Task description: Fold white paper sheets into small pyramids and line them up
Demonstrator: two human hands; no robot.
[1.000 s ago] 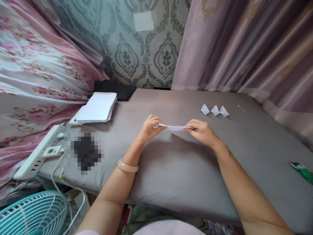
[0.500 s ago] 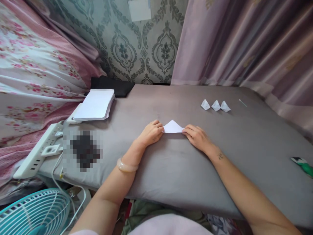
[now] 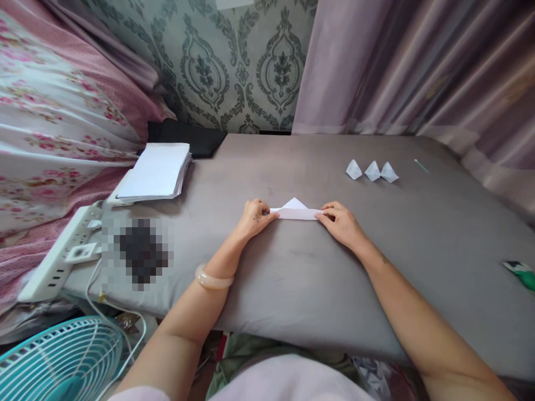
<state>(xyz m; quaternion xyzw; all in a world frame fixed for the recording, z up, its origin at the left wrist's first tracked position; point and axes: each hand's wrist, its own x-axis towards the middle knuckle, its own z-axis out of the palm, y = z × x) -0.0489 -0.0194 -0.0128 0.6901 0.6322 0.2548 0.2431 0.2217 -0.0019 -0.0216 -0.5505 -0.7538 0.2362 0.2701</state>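
A folded sheet of white paper (image 3: 296, 214) lies on the grey cloth surface in front of me. A long flat band runs along its near edge, and a small triangular peak stands out behind the band. My left hand (image 3: 256, 217) pinches the band's left end between thumb and fingers. At the right end, my right hand (image 3: 339, 221) has the paper pinched the same way. Beyond my right hand sit three small folded paper shapes (image 3: 372, 171), pointed and white, two of them touching.
On the left lies a stack of white paper (image 3: 156, 170) beside a black flat item (image 3: 188, 137). A white power strip (image 3: 62, 253) with cords and a teal fan (image 3: 62, 356) are at the near left. A thin stick (image 3: 421, 166) and a green-and-white object (image 3: 520, 273) lie on the right.
The paper's lower part is now turned up into a band across the front of the triangle. My hands have moved slightly apart, thumbs now on the band. The view has tilted down a little.
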